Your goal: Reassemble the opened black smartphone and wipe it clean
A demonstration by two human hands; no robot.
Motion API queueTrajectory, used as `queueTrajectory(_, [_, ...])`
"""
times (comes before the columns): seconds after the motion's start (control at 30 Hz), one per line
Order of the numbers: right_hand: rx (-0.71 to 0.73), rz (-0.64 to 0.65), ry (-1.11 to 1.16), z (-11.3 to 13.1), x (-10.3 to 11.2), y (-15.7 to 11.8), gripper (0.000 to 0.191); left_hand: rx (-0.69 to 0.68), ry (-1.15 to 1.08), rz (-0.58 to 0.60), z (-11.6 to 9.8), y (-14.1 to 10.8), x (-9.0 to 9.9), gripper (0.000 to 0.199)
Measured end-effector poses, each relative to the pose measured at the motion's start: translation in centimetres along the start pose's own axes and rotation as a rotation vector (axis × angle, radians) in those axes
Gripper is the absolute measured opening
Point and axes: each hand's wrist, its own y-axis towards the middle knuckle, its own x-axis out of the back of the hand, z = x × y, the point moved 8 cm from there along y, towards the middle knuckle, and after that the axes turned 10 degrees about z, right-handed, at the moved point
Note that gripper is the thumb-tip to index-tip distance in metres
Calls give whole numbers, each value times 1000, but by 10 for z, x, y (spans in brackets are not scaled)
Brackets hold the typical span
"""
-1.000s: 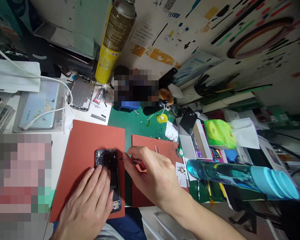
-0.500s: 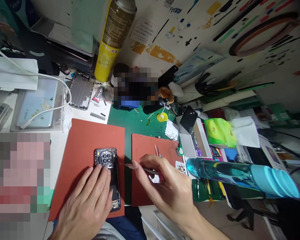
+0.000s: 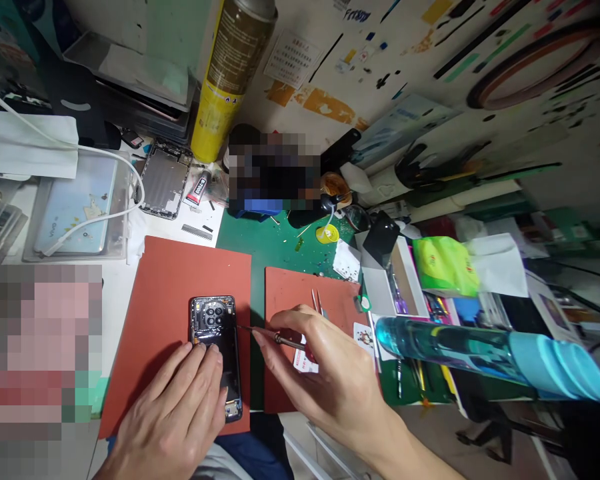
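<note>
The opened phone [image 3: 230, 353] lay directly under the left hand [image 3: 173, 413], its long axis running away from the person, its camera end beyond the fingertips. The left fingers were stretched flat across it, gripping nothing; the right hand [image 3: 337, 373] was off its right side, fingers closed on a thin tool [image 3: 285, 340] — tip near the phone's upper right edge. Beneath the phone was a red mat [image 3: 170, 287] on the bench [image 3: 114, 287]; right of it, 1 water bottle [image 3: 445, 343]; beyond it, a cluttered wall [image 3: 330, 67].
</note>
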Motion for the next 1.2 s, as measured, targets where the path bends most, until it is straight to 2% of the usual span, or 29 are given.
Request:
queueTrajectory(0.07, [24, 30, -17, 3, -3, 2, 17, -5, 1, -10, -1, 0, 1, 31])
queueTrajectory(0.27, [48, 0, -104, 9, -4, 6, 18, 8, -6, -22, 0, 1, 2, 25])
queueTrajectory(0.5, [-2, -31, 3, 9, 2, 1, 21, 13, -21, -14, 1, 2, 1, 23])
queueTrajectory(0.73, [-10, -8, 20, 5, -4, 4, 21, 18, -36, -5, 1, -1, -2, 27])
queueTrajectory(0.97, [-3, 78, 61, 5, -10, 3, 16, 7, -46, -11, 0, -4, -3, 23])
queueTrajectory(1.2, [44, 3, -31, 14, -8, 6, 20, 8, -52, 17, 1, -2, -1, 20])
